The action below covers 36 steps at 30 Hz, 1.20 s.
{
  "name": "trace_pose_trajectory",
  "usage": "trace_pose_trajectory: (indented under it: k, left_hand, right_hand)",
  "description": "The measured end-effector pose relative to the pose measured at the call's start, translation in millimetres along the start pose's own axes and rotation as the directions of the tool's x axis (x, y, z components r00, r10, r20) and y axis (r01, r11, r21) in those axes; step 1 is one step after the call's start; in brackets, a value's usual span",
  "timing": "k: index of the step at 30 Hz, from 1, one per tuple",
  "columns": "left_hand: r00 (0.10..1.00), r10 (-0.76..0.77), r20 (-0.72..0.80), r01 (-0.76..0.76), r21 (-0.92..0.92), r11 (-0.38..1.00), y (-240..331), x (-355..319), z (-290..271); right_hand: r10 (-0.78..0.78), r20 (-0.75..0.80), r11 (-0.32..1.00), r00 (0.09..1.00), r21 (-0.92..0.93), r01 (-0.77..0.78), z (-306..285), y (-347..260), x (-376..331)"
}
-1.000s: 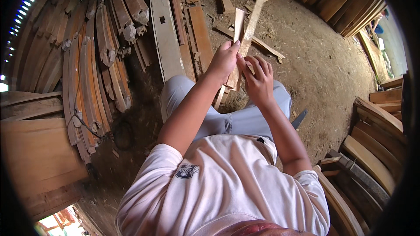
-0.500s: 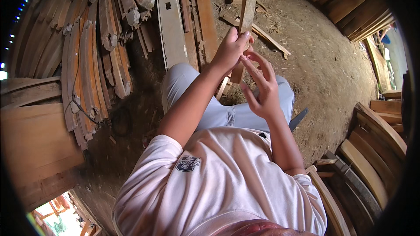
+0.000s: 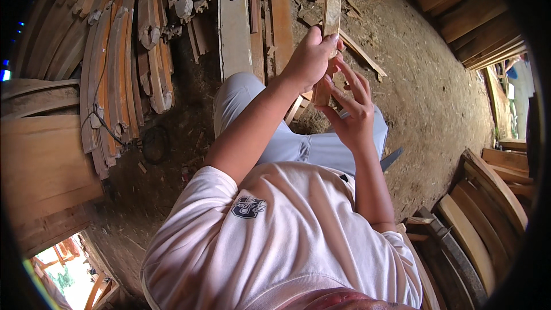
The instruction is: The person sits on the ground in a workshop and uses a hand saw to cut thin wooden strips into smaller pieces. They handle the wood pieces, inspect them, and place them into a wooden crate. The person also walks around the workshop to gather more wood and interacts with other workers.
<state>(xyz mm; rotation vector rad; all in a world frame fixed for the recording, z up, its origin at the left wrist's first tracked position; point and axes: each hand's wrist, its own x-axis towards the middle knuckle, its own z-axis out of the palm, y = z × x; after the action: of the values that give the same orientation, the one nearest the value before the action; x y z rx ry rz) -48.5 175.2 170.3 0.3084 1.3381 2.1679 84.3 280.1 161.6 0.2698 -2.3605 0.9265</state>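
My left hand (image 3: 314,60) is closed around a long, narrow wooden strip (image 3: 332,3) of pale, rough wood, held out above my knees. The strip's upper part points away from me, and a short lower end (image 3: 322,94) shows below the grip. Beside that end is my right hand (image 3: 354,109), its fingers loosely bent and spread apart. Its fingertips meet or nearly meet the wood and the left hand; exact contact is hard to tell. A dark flat blade-like piece (image 3: 391,159) sticks out beside my right thigh.
Bundled curved wooden pieces (image 3: 117,74) stand at the left, above a wooden panel (image 3: 49,161). Long boards (image 3: 235,28) lie beyond my left knee. Scraps, including a thin stick (image 3: 364,57), litter the dirt floor (image 3: 425,97). Curved timbers (image 3: 470,238) are stacked at right.
The view has shifted slightly. My right hand's fingers have moved a little closer around the strip's lower end, while my left hand keeps its hold.
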Motion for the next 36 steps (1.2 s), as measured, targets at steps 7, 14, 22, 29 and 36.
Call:
trace_pose_trajectory:
  k: [7,14,22,29,36]
  left_hand:
    - [1.0,-0.001,-0.003,0.002,0.068,0.998,4,-5,1]
    - [0.998,0.052,-0.019,-0.052,0.029,0.998,5,-7,1]
    - [0.993,0.115,0.013,-0.116,0.064,0.991,0,-18,-2]
    - [0.984,0.178,-0.008,-0.167,0.296,0.94,-17,-42,-11]
    - [0.926,0.336,0.17,-0.291,0.89,0.351,-46,-71,-21]
  right_hand:
    - [0.015,-0.025,1.0,1.0,-0.004,-0.015,5,-4,-1]
    - [-0.022,-0.047,1.0,0.999,0.013,0.023,11,2,-2]
    - [-0.072,-0.018,0.995,0.997,-0.066,0.071,9,-3,-5]
    - [-0.081,0.075,0.996,0.994,0.029,0.079,7,-9,-22]
    - [0.632,0.007,0.555,0.775,0.695,-0.458,-12,5,9]
